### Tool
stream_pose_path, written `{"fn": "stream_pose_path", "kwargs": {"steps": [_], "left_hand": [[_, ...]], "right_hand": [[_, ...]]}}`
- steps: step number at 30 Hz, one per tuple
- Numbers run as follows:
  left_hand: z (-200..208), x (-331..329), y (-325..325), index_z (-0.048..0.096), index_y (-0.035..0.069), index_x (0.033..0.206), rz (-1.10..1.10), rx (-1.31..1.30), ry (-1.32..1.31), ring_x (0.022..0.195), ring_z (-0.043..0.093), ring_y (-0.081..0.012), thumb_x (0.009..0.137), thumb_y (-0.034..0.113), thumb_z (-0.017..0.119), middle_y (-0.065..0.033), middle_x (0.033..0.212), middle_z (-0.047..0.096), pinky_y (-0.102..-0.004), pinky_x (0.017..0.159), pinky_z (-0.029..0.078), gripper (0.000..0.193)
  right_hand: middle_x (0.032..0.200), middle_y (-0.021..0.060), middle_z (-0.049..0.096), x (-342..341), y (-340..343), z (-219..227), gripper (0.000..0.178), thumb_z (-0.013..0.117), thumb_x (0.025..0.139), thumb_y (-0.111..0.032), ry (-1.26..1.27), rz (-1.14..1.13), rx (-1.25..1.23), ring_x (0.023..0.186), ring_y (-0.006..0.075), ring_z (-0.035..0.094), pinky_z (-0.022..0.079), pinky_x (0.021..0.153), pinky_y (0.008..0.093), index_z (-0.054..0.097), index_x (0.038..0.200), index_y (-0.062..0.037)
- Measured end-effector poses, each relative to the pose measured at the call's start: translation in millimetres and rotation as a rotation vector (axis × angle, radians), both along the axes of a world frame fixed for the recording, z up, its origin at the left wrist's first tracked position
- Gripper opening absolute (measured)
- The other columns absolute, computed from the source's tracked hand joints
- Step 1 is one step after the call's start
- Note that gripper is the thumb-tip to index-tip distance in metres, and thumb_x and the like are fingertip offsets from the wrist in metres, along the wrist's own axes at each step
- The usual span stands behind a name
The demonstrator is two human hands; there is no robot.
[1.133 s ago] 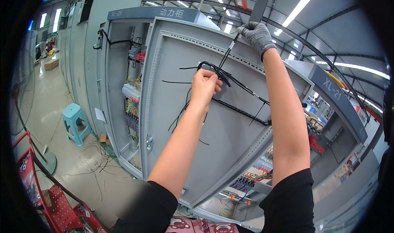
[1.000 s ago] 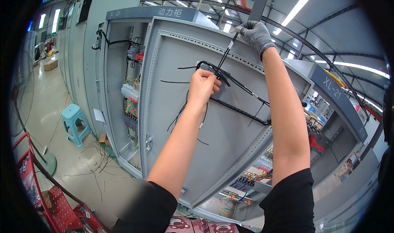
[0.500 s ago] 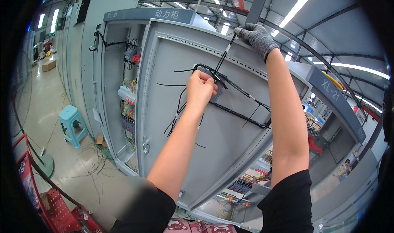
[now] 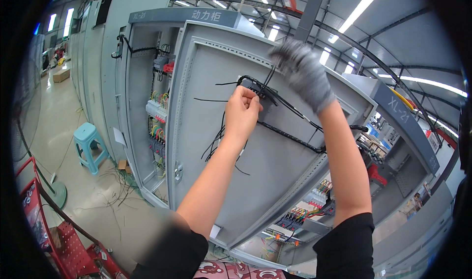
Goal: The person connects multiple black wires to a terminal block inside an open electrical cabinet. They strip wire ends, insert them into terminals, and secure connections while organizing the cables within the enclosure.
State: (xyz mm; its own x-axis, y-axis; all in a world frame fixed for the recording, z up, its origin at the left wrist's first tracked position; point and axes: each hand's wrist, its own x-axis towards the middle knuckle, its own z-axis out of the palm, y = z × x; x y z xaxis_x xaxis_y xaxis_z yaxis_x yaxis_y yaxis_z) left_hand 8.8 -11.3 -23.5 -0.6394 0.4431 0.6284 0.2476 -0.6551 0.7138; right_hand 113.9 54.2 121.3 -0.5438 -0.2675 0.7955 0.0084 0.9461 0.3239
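Largest item: grey door (image 4: 280,173), tilted across the centre, inner face toward the viewer. Behind it at centre left, an open cabinet (image 4: 133,97) with coloured wiring inside; a second cabinet (image 4: 376,87) stands at the right of the frame. Red cart (image 4: 73,247) at lower left; pale blue stool (image 4: 87,134) above it on the floor (image 4: 69,188).

Right hand (image 4: 304,75), grey knit glove, upper centre right, motion-blurred. Fingers look curled at the upper end of the black wires (image 4: 269,77); whether they grip cannot be told. Left hand (image 4: 242,108), bare, mid-frame: thumb and forefinger pinched together on the lower part of the same wires, against the door's upper middle.

Dark grey box (image 4: 269,100) sits on the door, partly hidden by the left hand. Wrapped bundle (image 4: 291,137) runs from near it toward the right edge of the door.

Progress (judged): partway. Done: wrapped bundle lies in a neat run. Left: wires between the hands ungathered; loose ends (image 4: 210,100) jut to the left and more hang below. Joints at the box: hidden, cannot tell.

Smallest: thin wire scraps (image 4: 117,193) scattered at lower left.
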Motion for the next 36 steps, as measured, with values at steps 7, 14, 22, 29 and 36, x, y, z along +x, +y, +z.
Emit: {"fn": "stream_pose_path", "kwargs": {"steps": [7, 14, 22, 29, 36], "left_hand": [[-23, 17, -58, 0.053, -0.002, 0.093, 0.136, 0.136, 0.286, 0.073, 0.062, -0.0088, 0.092, -0.005, 0.057, -0.0046, 0.079, 0.062, -0.0242, 0.067, 0.051, 0.005], [-22, 39, -83, 0.052, -0.002, 0.096, 0.282, 0.166, 0.532, 0.074, 0.068, -0.0140, 0.090, -0.007, 0.058, -0.0080, 0.079, 0.064, -0.0256, 0.066, 0.052, 0.009], [-22, 62, -89, 0.052, -0.002, 0.107, 0.191, 0.049, 0.485, 0.081, 0.071, -0.0203, 0.095, -0.004, 0.051, -0.0135, 0.090, 0.068, -0.0293, 0.070, 0.054, 0.012], [-36, 94, -82, 0.051, -0.006, 0.116, 0.019, -0.074, 0.425, 0.099, 0.069, -0.0255, 0.101, 0.002, 0.041, -0.0156, 0.100, 0.068, -0.0364, 0.088, 0.054, 0.019], [-29, 55, -89, 0.060, 0.002, 0.104, -0.454, -0.308, 0.195, 0.086, 0.068, -0.0132, 0.098, 0.014, 0.057, -0.0062, 0.087, 0.069, -0.0295, 0.074, 0.052, 0.014]], "right_hand": [[0.096, 0.0043, 0.065, 38, -77, -53, 0.020, 0.069, 0.077, -0.015, -0.240, -0.395, 0.429, 0.105, 0.0272, 0.059, 0.045, 0.094, 0.0401, 0.070, 0.096, -0.0127], [0.088, 0.0077, 0.061, 68, -90, -57, 0.018, 0.066, 0.077, -0.013, -0.378, -0.445, 0.403, 0.088, 0.0280, 0.061, 0.048, 0.080, 0.0414, 0.066, 0.094, -0.0088], [0.082, 0.0096, 0.061, 90, -96, -73, 0.012, 0.063, 0.077, -0.010, -0.277, -0.485, 0.378, 0.079, 0.0294, 0.061, 0.047, 0.075, 0.0417, 0.063, 0.089, -0.0078], [0.078, 0.0115, 0.064, 88, -76, -113, 0.010, 0.061, 0.080, -0.019, -0.063, -0.619, 0.243, 0.073, 0.0309, 0.063, 0.049, 0.071, 0.0432, 0.062, 0.085, -0.0103], [0.080, 0.0103, 0.067, 103, -67, -118, 0.014, 0.060, 0.087, -0.021, -0.320, -0.618, 0.083, 0.077, 0.0296, 0.066, 0.050, 0.070, 0.0426, 0.068, 0.092, -0.0105]]}}
